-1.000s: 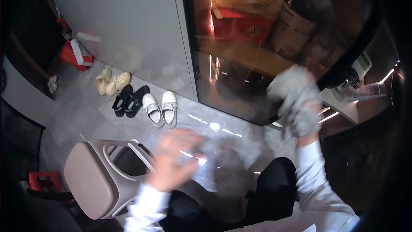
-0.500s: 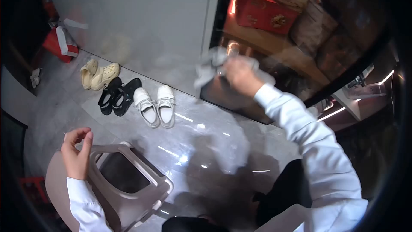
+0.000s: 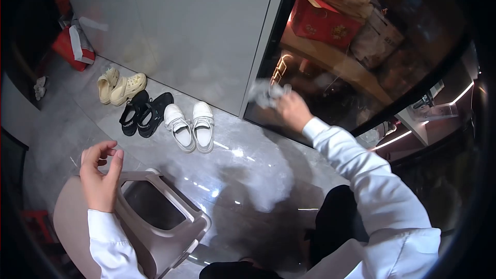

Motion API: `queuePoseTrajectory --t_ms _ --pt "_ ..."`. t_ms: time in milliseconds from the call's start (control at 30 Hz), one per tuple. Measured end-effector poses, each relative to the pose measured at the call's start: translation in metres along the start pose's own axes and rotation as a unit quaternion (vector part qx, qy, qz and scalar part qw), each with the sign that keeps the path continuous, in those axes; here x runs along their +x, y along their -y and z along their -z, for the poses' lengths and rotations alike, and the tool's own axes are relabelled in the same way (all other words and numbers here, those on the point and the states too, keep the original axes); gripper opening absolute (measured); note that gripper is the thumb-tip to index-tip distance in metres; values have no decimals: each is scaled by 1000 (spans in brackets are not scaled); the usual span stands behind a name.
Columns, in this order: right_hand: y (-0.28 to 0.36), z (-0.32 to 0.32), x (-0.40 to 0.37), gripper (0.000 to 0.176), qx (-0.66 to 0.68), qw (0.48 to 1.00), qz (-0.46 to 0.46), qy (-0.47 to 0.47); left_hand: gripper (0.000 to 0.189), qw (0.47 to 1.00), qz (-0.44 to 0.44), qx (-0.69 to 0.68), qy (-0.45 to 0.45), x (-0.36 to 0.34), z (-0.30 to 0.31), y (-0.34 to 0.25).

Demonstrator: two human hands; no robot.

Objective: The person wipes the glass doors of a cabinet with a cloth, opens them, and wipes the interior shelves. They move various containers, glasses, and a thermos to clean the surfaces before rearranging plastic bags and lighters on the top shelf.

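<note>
A crumpled grey cloth [image 3: 266, 93] is in my right hand [image 3: 293, 112], against the lower left part of a dark glass cabinet door [image 3: 330, 85]. The fingers are closed on the cloth and slightly blurred. My left hand [image 3: 101, 178] is raised above a beige plastic stool [image 3: 155, 243] at the lower left, its fingers curled and apart from the thumb, with nothing between them. Behind the glass stand a red gift bag [image 3: 323, 23] and a pale paper bag [image 3: 376, 41].
Along the base of a grey panel [image 3: 201, 26] stand cream clogs [image 3: 126, 89], black shoes [image 3: 150, 115] and white shoes [image 3: 201, 129]. A red and white bag [image 3: 75, 49] is at the far left. Lit shelves [image 3: 421, 119] show at the right, above the shiny tiled floor [image 3: 248, 175].
My right hand and the cloth have moved a little down the glass. My left hand has risen slightly and moved right. The whole view has shifted a little.
</note>
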State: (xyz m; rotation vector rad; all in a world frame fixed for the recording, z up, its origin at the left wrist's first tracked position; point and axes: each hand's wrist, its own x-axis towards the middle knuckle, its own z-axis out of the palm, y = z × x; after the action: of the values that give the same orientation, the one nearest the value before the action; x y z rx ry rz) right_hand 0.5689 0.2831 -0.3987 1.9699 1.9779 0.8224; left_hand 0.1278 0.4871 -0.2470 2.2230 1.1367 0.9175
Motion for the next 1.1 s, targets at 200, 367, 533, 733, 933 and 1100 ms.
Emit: queuePoseTrajectory --t_ms 200,367,533,733,933,1100 --pt "-24 51 2 18 56 991 -69 -100 22 1000 6 5 12 -1 -2 3" --pt "-35 52 26 18 25 984 -56 -170 25 999 18 -5 29 0 -2 3" --pt "-4 11 8 16 53 998 8 -27 28 999 40 -11 24 -3 3 3" --pt "-37 62 44 20 25 976 -69 -207 29 999 13 -33 15 -3 -2 2" --pt "13 5 4 20 98 995 -35 -9 29 999 27 -37 12 -2 1 4" --pt "-57 100 62 24 29 958 -79 -275 29 1000 15 -24 11 0 -2 5"
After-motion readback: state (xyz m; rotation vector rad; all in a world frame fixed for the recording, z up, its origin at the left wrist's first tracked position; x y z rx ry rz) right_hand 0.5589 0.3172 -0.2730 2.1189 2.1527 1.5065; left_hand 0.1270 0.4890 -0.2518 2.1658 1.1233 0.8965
